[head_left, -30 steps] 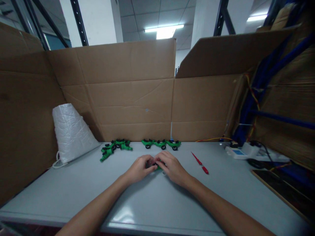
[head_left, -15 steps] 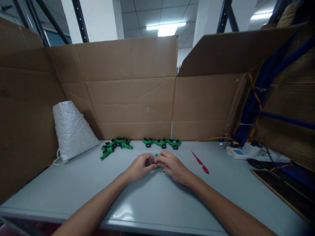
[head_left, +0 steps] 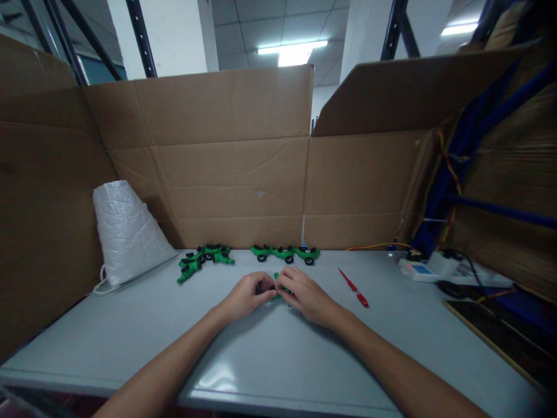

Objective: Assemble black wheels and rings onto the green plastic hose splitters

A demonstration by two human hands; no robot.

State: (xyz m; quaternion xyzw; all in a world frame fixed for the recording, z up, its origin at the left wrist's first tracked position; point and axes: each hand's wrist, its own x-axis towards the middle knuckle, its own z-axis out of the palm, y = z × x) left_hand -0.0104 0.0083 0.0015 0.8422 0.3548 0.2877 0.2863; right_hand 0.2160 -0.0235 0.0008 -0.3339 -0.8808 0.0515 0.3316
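My left hand (head_left: 247,295) and my right hand (head_left: 303,292) meet over the middle of the table, fingers closed round a small green piece (head_left: 277,276). Most of that piece is hidden by the fingers. Just under my right fingers a small pale ring-like part (head_left: 289,305) shows in part. Behind my hands stand several green toy cars with black wheels in a row (head_left: 284,254). More green pieces with black parts (head_left: 205,255) lie in a cluster to the left. A red screwdriver (head_left: 354,289) rests on the table right of my right hand.
A white wrapped bundle (head_left: 130,232) stands at the left on the grey table (head_left: 143,337). Cardboard walls (head_left: 217,168) enclose the back and sides. At the right are a white power strip (head_left: 418,270), cables, a blue metal frame (head_left: 439,197) and a dark board (head_left: 491,337).
My right fingers have shifted slightly over the green piece, and the pale ring-like part is more covered than before. My left hand has hardly moved.
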